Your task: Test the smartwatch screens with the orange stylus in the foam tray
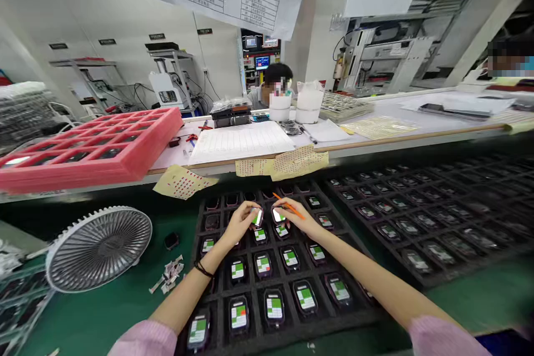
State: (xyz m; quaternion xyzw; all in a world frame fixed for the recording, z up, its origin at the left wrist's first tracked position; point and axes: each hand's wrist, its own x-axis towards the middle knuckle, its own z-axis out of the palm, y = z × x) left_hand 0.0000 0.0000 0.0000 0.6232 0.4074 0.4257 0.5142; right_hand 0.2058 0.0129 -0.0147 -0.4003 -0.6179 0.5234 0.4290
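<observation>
Over the far rows of a black foam tray [331, 320], my left hand [238, 223] is closed on a smartwatch body [257, 217] with a bright white screen. Just beside it, my right hand [301, 219] pinches a second lit smartwatch [278, 213] by its edge. An orange pen [288, 206] also lies in the right hand, slanting between the fingers. Below both hands, the tray's pockets hold several more smartwatches, many with green and white screens, such as one nearby watch [274, 306]. Some watches in the far row have dark screens.
A second black tray of watches [411, 228] lies to the right. On the left are a round fan [100, 249], a loose dark watch [171, 241] and paper scraps [170, 275]. A raised shelf carries pink foam [146, 150] and paper sheets [242, 142]. A person [267, 92] sits beyond.
</observation>
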